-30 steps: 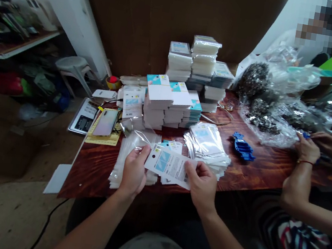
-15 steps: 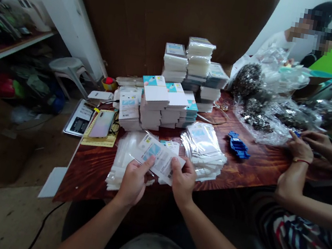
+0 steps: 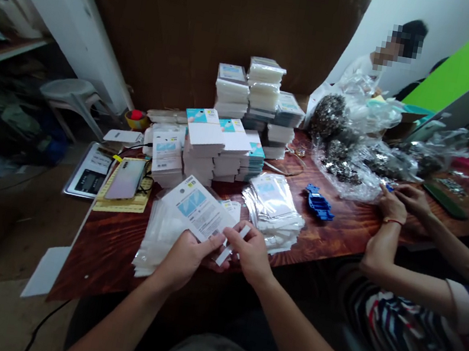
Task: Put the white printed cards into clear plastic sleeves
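Note:
My left hand (image 3: 184,258) is closed on a printed card (image 3: 198,208) in a clear plastic bag, thumb on top near its lower right corner. At that same end, my right hand (image 3: 253,258) pinches a narrow white strip (image 3: 227,253); whether the strip is still joined to the bag I cannot tell. Beneath the card lies a stack of clear plastic bags (image 3: 154,240). Just right of it is a pile of bagged cards (image 3: 275,200). Some more cards (image 3: 232,208) show partly behind the held one.
Stacks of cards (image 3: 203,134) and bagged packs (image 3: 265,76) stand behind. A phone (image 3: 125,178) and a scale (image 3: 90,172) are at left. Right of the pile sit a blue plastic part (image 3: 318,203) and bags of metal pieces (image 3: 345,161). A co-worker's hands (image 3: 396,202) work at far right.
The bagged card has turned and shifted left in my left hand. My right hand has moved from the card's right edge to pinching the white strip. The view has swung right.

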Action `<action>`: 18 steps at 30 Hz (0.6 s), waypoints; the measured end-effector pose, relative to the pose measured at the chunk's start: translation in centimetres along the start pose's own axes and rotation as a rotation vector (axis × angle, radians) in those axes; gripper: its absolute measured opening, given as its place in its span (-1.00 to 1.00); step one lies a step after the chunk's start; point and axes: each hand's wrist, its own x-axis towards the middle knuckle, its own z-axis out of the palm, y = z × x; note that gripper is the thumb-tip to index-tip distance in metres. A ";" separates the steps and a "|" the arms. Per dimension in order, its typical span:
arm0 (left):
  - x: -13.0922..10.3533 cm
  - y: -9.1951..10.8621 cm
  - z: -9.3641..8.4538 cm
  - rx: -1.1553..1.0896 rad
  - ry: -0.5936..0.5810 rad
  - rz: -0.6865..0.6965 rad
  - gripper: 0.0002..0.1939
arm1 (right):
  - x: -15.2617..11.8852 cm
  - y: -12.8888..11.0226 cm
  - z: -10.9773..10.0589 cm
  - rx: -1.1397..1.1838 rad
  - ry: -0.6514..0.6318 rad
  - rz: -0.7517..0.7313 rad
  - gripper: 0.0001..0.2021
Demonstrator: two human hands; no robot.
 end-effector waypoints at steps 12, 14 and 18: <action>2.6 2.0 -7.6 1.341 0.717 0.292 -0.44 | 7.0 -4.0 -12.6 -0.885 0.539 -0.543 -0.65; 2.7 2.2 -9.7 1.385 0.689 0.143 -0.43 | 7.3 -3.8 -13.2 -0.956 0.565 -0.586 -0.72; 2.8 2.8 -10.9 1.343 0.632 0.024 -0.55 | 5.4 -2.9 -9.6 -1.101 0.318 -0.703 -0.78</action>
